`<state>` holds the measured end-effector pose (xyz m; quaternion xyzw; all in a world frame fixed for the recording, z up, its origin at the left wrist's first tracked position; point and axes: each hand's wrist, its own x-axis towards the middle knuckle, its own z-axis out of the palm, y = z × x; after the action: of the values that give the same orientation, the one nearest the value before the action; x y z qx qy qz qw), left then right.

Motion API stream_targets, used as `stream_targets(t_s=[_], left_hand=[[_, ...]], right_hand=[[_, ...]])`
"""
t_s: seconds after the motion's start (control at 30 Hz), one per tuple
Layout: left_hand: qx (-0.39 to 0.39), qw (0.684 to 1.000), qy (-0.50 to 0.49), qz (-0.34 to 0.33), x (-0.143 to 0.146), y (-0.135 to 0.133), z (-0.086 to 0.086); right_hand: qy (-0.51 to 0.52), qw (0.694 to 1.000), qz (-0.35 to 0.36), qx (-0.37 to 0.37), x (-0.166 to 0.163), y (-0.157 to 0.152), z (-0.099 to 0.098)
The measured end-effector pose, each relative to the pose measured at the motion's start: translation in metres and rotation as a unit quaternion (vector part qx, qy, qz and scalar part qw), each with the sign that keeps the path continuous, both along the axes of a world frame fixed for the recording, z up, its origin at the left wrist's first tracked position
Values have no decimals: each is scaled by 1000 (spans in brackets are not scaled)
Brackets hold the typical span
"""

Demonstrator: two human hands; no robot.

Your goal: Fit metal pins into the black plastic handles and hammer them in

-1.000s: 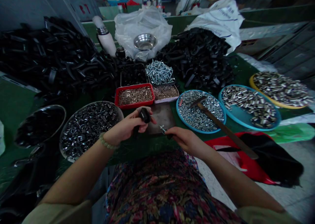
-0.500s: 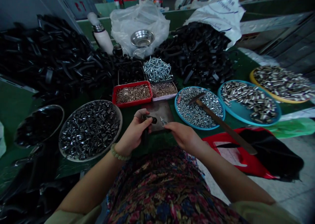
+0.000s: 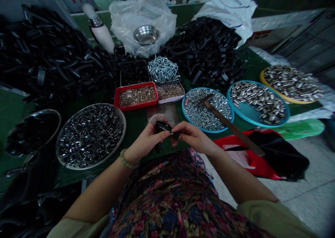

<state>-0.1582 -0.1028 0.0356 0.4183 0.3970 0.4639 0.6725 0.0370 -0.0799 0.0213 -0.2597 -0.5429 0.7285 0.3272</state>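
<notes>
In front of my body, my left hand (image 3: 146, 140) is closed around a black plastic part (image 3: 163, 127) with small light lettering on its side. My right hand (image 3: 196, 137) meets it from the right, thumb and fingers pinched together at the part's end. Between those fingertips the small silver metal piece is mostly hidden; only a bright speck shows. Just beyond the hands lies a flat metal plate (image 3: 167, 113) on the green tabletop.
A red tray (image 3: 136, 107) of small pins stands behind the plate. Right of it, a hammer (image 3: 230, 124) lies across a blue tray (image 3: 183, 109) of small metal pieces. Left is a round tray (image 3: 59, 157) of black rings. Piles of black parts (image 3: 209, 53) rise behind.
My right hand has brought the small silver piece left to the black part, so the hands now meet. The black part has turned, showing its lettered side. The view has shifted slightly.
</notes>
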Motion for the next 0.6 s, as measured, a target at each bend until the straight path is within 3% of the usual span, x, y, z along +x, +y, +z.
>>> stream_targets(t_s=[0.2, 0.4, 0.6], left_hand=[[22, 997, 75, 3, 6, -8, -1], [23, 997, 40, 63, 11, -10, -10], [23, 997, 66, 23, 7, -11, -11]], right_hand=[[9, 992, 68, -107, 4, 8, 14], [32, 990, 17, -133, -6, 1, 8], [11, 989, -33, -144, -21, -9, 1]])
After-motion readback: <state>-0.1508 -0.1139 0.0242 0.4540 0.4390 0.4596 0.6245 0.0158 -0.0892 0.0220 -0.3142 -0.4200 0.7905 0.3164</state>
